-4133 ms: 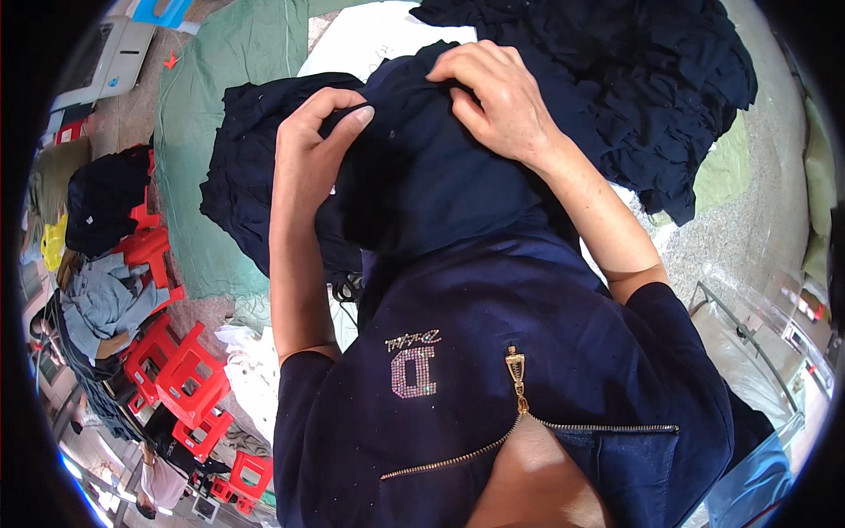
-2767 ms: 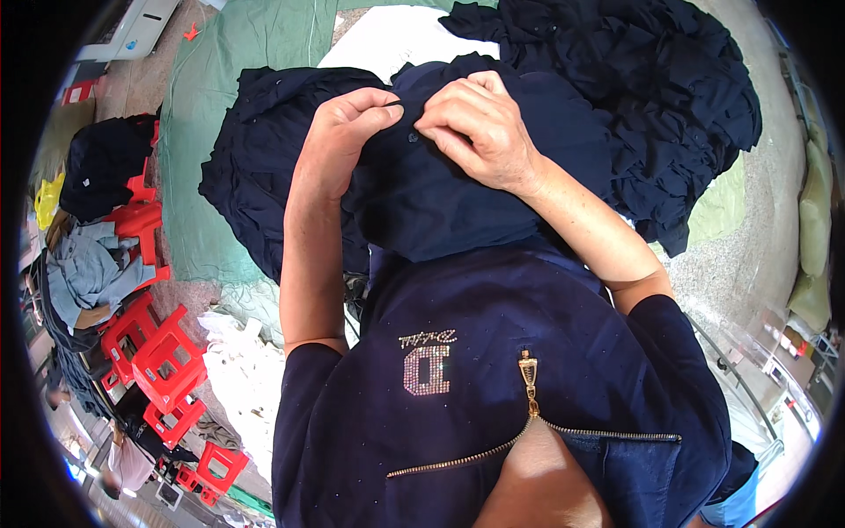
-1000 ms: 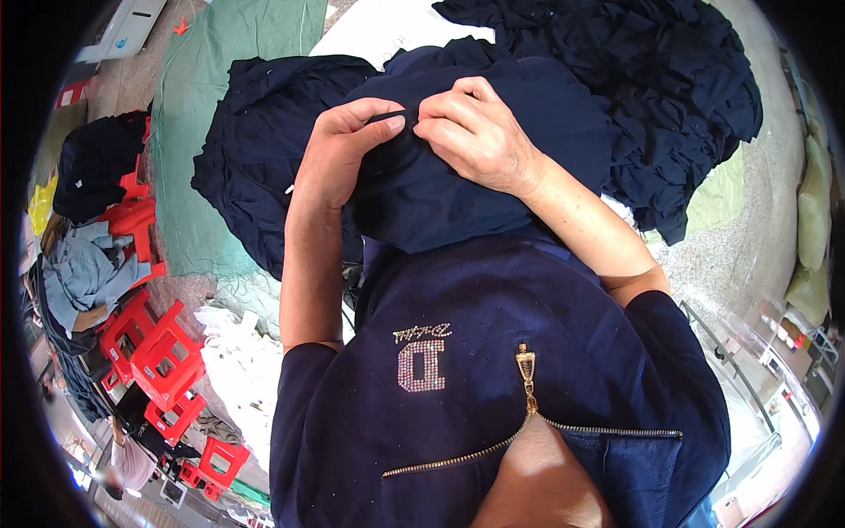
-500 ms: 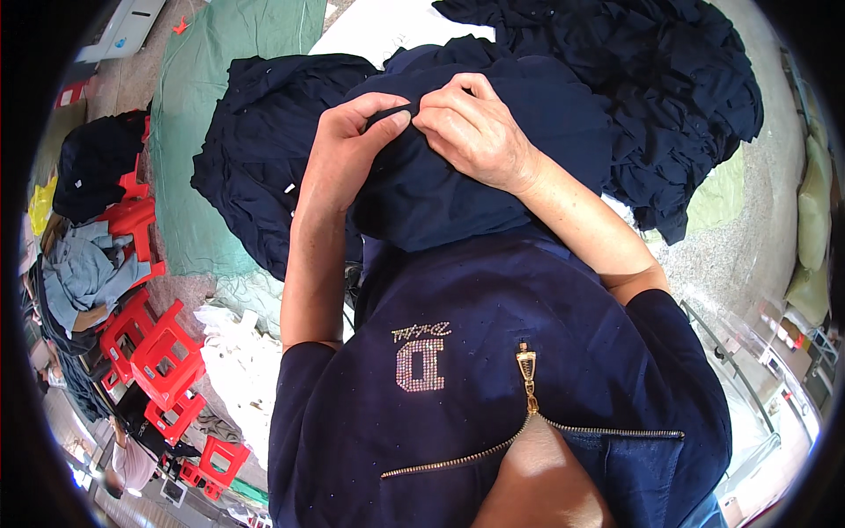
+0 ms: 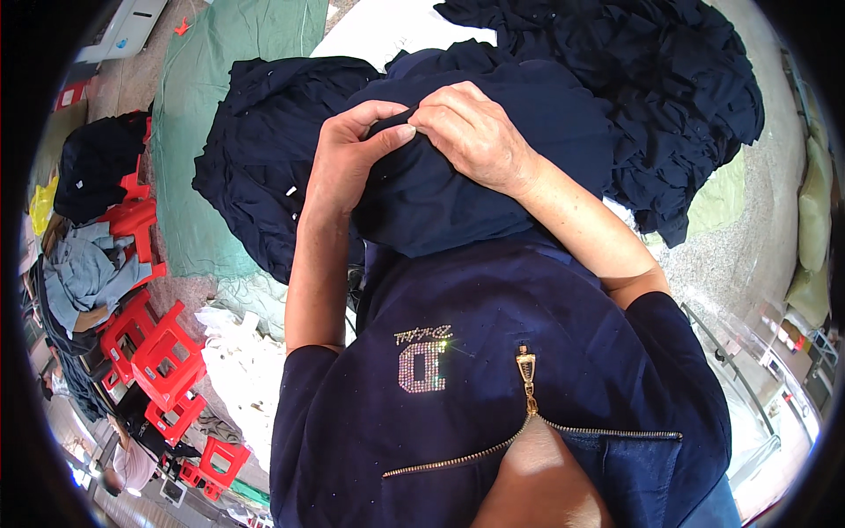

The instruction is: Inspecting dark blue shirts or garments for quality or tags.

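Head view: left hand [image 5: 346,154] pinches a raised fold of the dark navy garment [image 5: 440,202] between thumb and forefinger; right hand [image 5: 480,136], fingers curled nearly closed, grips the same fold just beside the left fingertips. Garment lies directly in front of the torso, between a crumpled dark garment [image 5: 255,145] at left, over a green sheet [image 5: 194,194], and a larger dark clothing heap [image 5: 651,79] at upper right.

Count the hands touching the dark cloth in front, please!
2: the left hand is at the cloth's left part, and the right hand is just right of it. Some fingertips are hidden where they meet over the dark cloth.
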A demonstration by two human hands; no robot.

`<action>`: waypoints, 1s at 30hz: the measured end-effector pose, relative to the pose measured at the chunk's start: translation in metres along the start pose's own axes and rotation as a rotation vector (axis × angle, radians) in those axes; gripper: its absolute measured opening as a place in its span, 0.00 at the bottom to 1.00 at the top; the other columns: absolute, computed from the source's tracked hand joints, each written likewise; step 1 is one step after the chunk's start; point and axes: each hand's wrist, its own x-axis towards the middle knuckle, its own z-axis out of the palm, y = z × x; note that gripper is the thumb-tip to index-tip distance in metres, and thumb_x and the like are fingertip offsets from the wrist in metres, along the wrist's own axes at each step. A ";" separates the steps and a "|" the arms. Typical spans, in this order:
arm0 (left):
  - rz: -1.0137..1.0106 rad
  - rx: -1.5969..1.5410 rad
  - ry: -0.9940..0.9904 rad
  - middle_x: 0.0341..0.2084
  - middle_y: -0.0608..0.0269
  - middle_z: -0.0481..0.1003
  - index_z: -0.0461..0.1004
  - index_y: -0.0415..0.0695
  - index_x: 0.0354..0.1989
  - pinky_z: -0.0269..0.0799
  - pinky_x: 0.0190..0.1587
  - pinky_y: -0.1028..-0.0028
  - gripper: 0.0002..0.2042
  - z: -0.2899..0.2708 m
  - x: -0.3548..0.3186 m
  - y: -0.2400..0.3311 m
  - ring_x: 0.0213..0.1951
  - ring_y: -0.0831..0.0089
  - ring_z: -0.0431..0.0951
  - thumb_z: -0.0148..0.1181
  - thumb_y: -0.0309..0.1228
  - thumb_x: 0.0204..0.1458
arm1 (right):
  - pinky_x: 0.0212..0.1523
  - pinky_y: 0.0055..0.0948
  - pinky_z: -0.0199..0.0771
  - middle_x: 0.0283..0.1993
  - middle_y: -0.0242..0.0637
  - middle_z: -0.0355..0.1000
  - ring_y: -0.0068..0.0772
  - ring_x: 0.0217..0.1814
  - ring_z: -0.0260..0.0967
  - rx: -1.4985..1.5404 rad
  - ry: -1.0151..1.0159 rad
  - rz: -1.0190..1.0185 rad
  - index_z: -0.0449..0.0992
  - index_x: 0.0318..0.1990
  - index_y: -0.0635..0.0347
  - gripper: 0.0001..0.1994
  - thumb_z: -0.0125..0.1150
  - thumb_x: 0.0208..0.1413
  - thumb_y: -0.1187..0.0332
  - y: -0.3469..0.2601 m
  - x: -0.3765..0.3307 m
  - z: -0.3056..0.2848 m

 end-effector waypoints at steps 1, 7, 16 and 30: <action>-0.002 -0.002 0.001 0.36 0.69 0.80 0.81 0.37 0.43 0.71 0.46 0.81 0.11 0.000 0.000 0.000 0.40 0.83 0.75 0.69 0.22 0.52 | 0.43 0.32 0.74 0.36 0.34 0.72 0.36 0.41 0.74 0.001 -0.002 0.001 0.75 0.37 0.59 0.09 0.67 0.49 0.78 0.000 0.000 0.000; -0.043 -0.093 0.003 0.35 0.69 0.80 0.82 0.38 0.42 0.71 0.45 0.81 0.08 0.001 0.004 0.002 0.38 0.83 0.76 0.68 0.23 0.53 | 0.45 0.37 0.76 0.45 0.38 0.70 0.43 0.42 0.74 0.226 -0.018 0.310 0.72 0.44 0.60 0.11 0.64 0.54 0.77 -0.005 0.003 0.001; -0.074 -0.073 -0.027 0.35 0.69 0.81 0.82 0.38 0.41 0.71 0.46 0.82 0.08 0.005 -0.001 0.010 0.38 0.83 0.76 0.68 0.23 0.53 | 0.46 0.37 0.75 0.43 0.37 0.72 0.42 0.44 0.73 0.106 -0.146 0.147 0.74 0.45 0.59 0.11 0.65 0.54 0.75 0.001 0.001 -0.007; 0.477 0.736 0.001 0.29 0.61 0.75 0.76 0.39 0.37 0.73 0.35 0.73 0.07 0.009 -0.004 0.012 0.31 0.66 0.78 0.66 0.20 0.51 | 0.41 0.34 0.68 0.33 0.35 0.65 0.36 0.36 0.69 -0.010 -0.108 -0.035 0.71 0.32 0.58 0.10 0.69 0.48 0.76 0.006 -0.004 -0.009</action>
